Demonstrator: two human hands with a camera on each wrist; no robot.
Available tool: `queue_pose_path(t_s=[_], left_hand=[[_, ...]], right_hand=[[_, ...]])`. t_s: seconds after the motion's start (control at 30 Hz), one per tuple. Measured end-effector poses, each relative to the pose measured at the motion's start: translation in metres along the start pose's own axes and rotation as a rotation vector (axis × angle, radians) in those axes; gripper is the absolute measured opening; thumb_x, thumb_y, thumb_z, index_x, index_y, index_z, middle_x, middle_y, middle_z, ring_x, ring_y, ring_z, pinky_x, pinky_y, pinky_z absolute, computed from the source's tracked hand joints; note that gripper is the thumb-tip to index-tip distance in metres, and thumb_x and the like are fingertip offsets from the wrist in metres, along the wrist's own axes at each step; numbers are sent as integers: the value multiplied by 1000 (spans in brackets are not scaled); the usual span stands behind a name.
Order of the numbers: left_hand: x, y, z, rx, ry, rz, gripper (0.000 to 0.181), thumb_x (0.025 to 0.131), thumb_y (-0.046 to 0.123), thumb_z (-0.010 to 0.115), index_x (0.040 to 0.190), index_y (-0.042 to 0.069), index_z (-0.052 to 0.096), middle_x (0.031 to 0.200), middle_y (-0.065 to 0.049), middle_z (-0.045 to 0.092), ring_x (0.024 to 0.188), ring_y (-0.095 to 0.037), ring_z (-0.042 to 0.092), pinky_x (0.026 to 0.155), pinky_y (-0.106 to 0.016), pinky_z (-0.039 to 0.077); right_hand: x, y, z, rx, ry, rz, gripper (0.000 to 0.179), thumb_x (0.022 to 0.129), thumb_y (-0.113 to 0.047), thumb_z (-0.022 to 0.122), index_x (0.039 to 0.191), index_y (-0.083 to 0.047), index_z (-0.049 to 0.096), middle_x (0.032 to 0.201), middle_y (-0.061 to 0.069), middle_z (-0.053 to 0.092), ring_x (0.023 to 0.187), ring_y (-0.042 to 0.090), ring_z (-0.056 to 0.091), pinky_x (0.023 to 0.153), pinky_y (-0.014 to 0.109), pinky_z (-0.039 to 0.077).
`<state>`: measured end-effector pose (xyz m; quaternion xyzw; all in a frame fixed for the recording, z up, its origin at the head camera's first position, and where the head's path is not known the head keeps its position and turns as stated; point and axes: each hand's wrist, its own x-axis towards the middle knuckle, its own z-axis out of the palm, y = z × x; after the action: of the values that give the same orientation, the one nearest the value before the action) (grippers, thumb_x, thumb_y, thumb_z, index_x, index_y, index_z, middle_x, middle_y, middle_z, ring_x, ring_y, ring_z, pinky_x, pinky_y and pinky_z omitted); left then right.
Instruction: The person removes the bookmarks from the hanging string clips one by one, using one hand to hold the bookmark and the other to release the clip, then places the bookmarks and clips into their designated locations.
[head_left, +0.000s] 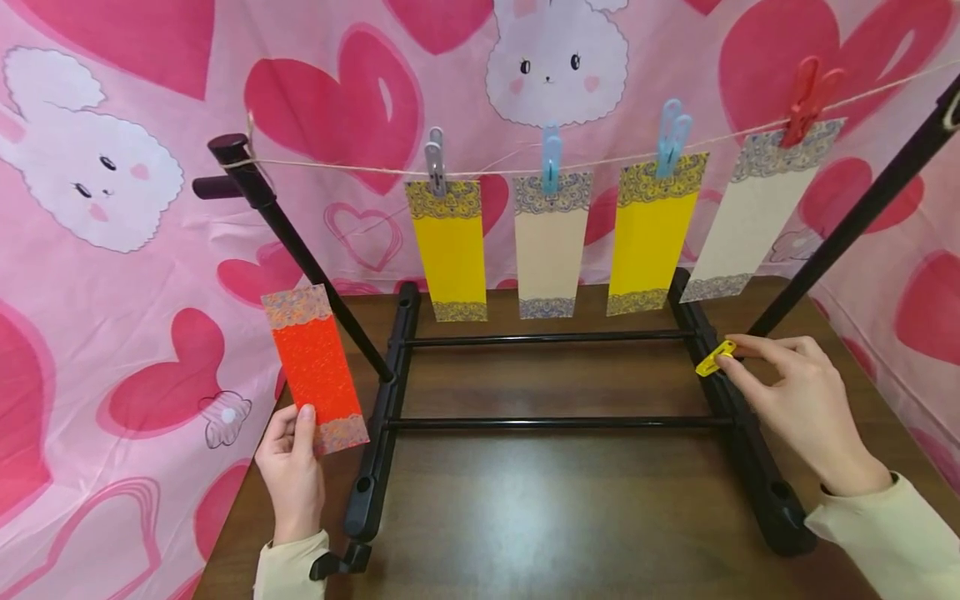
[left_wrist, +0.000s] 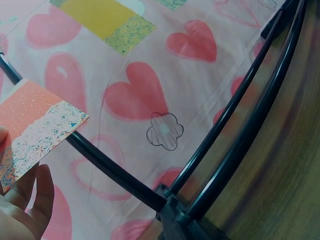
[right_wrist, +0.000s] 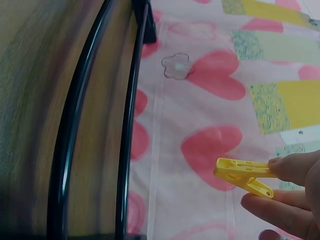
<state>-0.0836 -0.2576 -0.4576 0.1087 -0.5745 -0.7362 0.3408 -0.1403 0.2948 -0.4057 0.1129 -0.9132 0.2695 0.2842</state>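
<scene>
My left hand (head_left: 294, 467) pinches a red paper card (head_left: 315, 358) near its lower end, thumb in front. The card has patterned bands at top and bottom and stands nearly upright, left of the rack. In the left wrist view its patterned end (left_wrist: 40, 135) sits above the fingers. A yellow clothespin (head_left: 716, 358) is pinched between thumb and fingertips of my right hand (head_left: 798, 400), near the rack's right side. The right wrist view shows the clothespin (right_wrist: 242, 172) side on, its handles between thumb and finger.
A string (head_left: 337, 168) spans the black rack (head_left: 300, 250). From it hang yellow cards (head_left: 453, 258) and cream cards (head_left: 551, 250), held by a grey clothespin (head_left: 435, 162), blue clothespins (head_left: 551, 160) and a red clothespin (head_left: 806, 104). Two black crossbars (head_left: 555, 423) run low over the wooden table (head_left: 555, 508).
</scene>
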Motion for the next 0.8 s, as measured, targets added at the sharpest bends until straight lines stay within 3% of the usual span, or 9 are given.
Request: queue_pose_path(t_s=[0.47, 0.67, 0.7, 0.8], left_hand=[[3, -6, -12, 17, 51, 10, 9, 100, 1, 66, 102, -6, 72, 84, -1, 74, 74, -12, 67, 65, -20, 56], [2, -7, -15, 6, 44, 15, 10, 99, -1, 66, 104, -7, 72, 84, -2, 74, 74, -11, 68, 66, -19, 56], [1, -7, -16, 5, 40, 16, 9, 99, -1, 66, 103, -6, 72, 83, -2, 73, 74, -11, 67, 65, -19, 55], [1, -8, -18, 2, 31, 18, 9, 100, -2, 65, 103, -6, 72, 81, -2, 72, 74, -11, 66, 66, -19, 55]], right_hand=[[-10, 24, -6, -5, -11, 100, 34, 89, -15, 80, 119, 0, 74, 103, 24, 75, 92, -2, 38, 67, 26, 30], [-13, 29, -10, -23, -5, 110, 33, 89, -14, 79, 118, 0, 74, 103, 25, 75, 91, 18, 46, 68, 33, 32], [-14, 30, -11, -25, -2, 112, 33, 89, -15, 79, 118, 0, 74, 101, 19, 77, 91, 21, 47, 68, 34, 32], [-16, 34, -13, -30, 7, 118, 32, 88, -16, 80, 116, -1, 75, 100, -22, 73, 90, 19, 47, 68, 36, 32]])
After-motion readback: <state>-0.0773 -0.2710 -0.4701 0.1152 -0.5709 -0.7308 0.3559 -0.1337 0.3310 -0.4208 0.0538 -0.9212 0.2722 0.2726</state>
